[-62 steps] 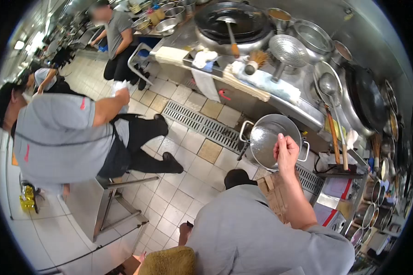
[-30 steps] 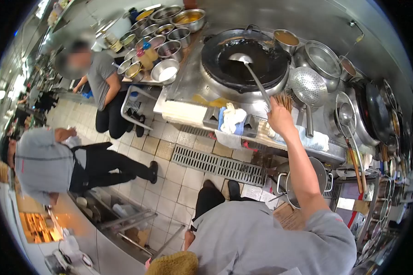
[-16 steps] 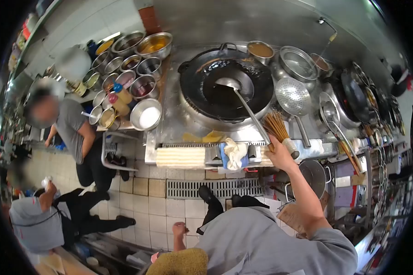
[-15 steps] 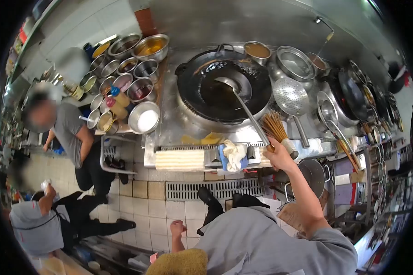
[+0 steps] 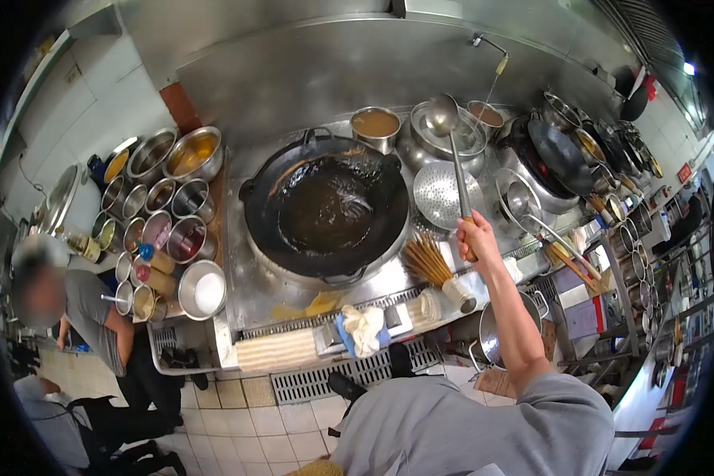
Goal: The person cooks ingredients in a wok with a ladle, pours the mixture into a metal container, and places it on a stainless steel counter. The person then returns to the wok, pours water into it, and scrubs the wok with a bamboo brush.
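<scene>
My right hand (image 5: pixel 476 236) is wrapped round the wooden grip of a long-handled ladle (image 5: pixel 443 116). The ladle's bowl hangs over the steel basin (image 5: pixel 454 143) behind the stove, close under a thin tap (image 5: pixel 500 65). To the left sits a big black wok (image 5: pixel 266 230) with dark liquid in its bottom, its surface rippled. A perforated strainer (image 5: pixel 438 194) lies just left of the ladle's handle. Below it, near my wrist, rests a bamboo wok brush (image 5: pixel 428 262). My left hand is out of view.
Steel bowls of sauces (image 5: pixel 190 238) and squeeze bottles (image 5: pixel 157 259) crowd the left side. Folded cloths (image 5: pixel 274 349) lie along the stove's front edge. A large pot (image 5: pixel 492 337) stands below my right forearm. Two people (image 5: pixel 95 309) are at the left. More woks (image 5: pixel 559 155) stand at the right.
The ladle has left the wok, and my right hand has carried it right and back to the basin. My left hand has gone out of view. The camera has turned toward the right.
</scene>
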`<action>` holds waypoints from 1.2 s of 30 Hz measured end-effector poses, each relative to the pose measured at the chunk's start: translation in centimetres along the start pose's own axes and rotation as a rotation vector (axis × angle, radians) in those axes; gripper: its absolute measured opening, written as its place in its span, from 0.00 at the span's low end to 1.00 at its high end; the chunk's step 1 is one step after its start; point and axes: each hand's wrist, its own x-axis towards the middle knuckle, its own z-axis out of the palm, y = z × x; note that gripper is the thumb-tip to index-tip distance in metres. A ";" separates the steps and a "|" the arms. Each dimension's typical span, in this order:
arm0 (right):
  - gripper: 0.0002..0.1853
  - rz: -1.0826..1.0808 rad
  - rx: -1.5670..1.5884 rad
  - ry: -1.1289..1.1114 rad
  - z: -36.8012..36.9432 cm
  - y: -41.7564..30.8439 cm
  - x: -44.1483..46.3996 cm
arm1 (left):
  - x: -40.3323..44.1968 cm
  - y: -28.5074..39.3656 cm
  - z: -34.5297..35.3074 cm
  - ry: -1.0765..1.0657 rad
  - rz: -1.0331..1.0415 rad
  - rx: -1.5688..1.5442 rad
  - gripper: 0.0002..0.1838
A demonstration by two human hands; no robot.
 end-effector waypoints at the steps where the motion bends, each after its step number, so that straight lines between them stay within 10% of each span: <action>1: 0.07 -0.003 0.023 0.021 -0.9 -0.3 1.6 | -0.3 0.7 1.0 -0.007 -0.007 0.034 0.08; 8: 0.06 0.046 -0.147 0.233 -4.7 0.1 11.9 | -2.2 5.7 4.1 0.033 -0.076 -0.026 0.08; 13: 0.10 0.238 0.525 -0.014 -1.9 -4.9 20.3 | -4.2 7.3 4.7 0.125 -0.099 -0.205 0.08; 17: 0.10 0.196 0.304 -0.200 -0.9 -9.0 24.4 | -5.3 8.0 4.6 0.194 -0.127 -0.327 0.09; 24: 0.05 -0.278 -0.642 0.236 -3.6 -1.7 20.1 | -6.7 5.3 6.3 0.207 -0.187 -0.293 0.09; 31: 0.10 0.321 0.428 0.039 -5.8 -2.7 21.3 | -8.7 1.5 7.8 0.180 -0.244 -0.210 0.09; 36: 0.08 0.179 0.418 -0.030 3.4 -5.9 21.8 | -10.0 0.5 8.2 0.227 -0.278 -0.292 0.09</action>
